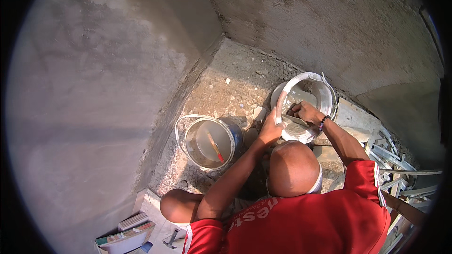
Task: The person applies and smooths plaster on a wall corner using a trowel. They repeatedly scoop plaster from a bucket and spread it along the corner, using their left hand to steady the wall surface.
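Neither of my own hands is in view. In front of me a co-worker in a red shirt (310,223) crouches, seen from behind. The co-worker's left hand (271,128) grips the rim of a tilted white bucket (325,96). Grey wet material coats the inside of this bucket. Inside it, the co-worker's right hand (308,112), with a beaded bracelet at the wrist, holds a flat-edged tool (295,120), its kind partly hidden. To the left stands a second bucket (189,144) holding greyish liquid. A tool with a wooden and red handle (215,147) leans in it.
Rough grey walls (108,89) meet in a corner beyond the rubble-strewn floor (235,77). Boards (360,117) and metal strips (391,155) are piled at the right. A hammer (172,240) and a flat box (126,239) lie at the lower left.
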The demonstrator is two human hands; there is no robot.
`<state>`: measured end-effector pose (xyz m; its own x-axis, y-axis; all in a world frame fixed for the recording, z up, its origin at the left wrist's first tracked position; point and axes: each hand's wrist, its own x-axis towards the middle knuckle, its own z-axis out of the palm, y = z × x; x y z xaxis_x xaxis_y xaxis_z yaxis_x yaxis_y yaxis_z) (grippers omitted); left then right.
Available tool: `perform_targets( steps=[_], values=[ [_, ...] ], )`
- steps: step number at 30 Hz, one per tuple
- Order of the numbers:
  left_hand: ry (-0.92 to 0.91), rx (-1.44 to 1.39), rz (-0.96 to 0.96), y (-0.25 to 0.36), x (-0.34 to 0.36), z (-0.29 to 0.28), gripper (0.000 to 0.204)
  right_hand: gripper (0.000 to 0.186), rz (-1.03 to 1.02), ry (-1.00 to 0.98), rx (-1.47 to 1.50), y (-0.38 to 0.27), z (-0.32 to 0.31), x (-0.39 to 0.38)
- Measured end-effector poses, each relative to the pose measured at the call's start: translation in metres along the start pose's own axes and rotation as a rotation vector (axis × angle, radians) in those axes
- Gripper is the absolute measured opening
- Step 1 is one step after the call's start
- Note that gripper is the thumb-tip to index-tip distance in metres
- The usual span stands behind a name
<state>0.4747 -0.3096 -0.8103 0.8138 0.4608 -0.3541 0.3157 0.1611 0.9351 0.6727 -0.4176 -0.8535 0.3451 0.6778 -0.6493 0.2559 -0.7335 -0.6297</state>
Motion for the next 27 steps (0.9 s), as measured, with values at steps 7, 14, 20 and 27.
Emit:
perform_targets(
  steps=[7,14,20,27],
  values=[
    [-0.048,-0.331,-0.146,0.007,0.002,-0.01,0.062,0.025,0.217,-0.179,0.541,-0.014,-0.022,-0.02],
    [-0.003,-0.63,-0.399,0.022,0.008,-0.028,0.089,0.028,0.141,-0.22,1.104,-0.003,-0.035,-0.045],
    [0.123,-0.649,-0.384,0.01,0.018,-0.029,0.083,0.039,-0.322,-0.265,1.512,-0.034,-0.031,-0.059],
    [0.712,-0.372,0.056,0.053,0.003,-0.075,0.06,0.047,-0.598,-0.464,1.661,-0.135,-0.015,-0.041]
  ],
)
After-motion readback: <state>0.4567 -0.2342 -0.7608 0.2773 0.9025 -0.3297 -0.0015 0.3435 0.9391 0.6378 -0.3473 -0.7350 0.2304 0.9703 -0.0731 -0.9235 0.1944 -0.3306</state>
